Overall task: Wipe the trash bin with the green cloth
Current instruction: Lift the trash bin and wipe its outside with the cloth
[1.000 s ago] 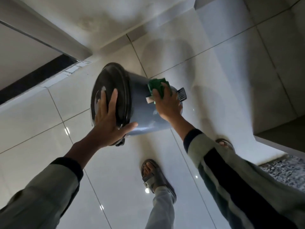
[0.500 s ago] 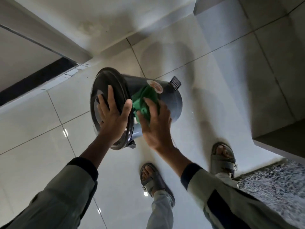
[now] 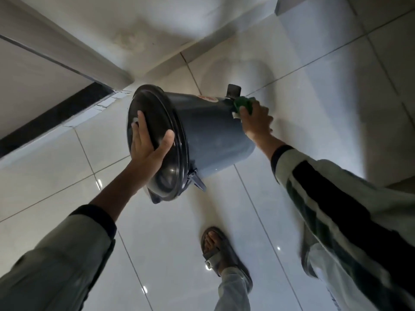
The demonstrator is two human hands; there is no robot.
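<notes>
A grey round trash bin (image 3: 211, 135) with a black lid (image 3: 161, 131) is held tilted on its side above the floor, lid toward me. My left hand (image 3: 149, 143) lies spread flat against the lid and supports it. My right hand (image 3: 256, 121) presses a bunched green cloth (image 3: 243, 104) against the bin's far bottom edge, beside the black foot pedal (image 3: 233, 92). Most of the cloth is hidden under my fingers. A round red-and-white sticker (image 3: 207, 98) shows on the bin's upper side.
Glossy white floor tiles (image 3: 157, 243) spread below. My sandalled foot (image 3: 221, 252) stands under the bin. A wall and a dark threshold strip (image 3: 51, 117) run along the left. A cabinet corner (image 3: 404, 185) sits at the right.
My right hand slid the cloth from near the lid rim along the bin's side to its bottom edge. The bin turned, bringing the pedal up top. My left hand stayed on the lid.
</notes>
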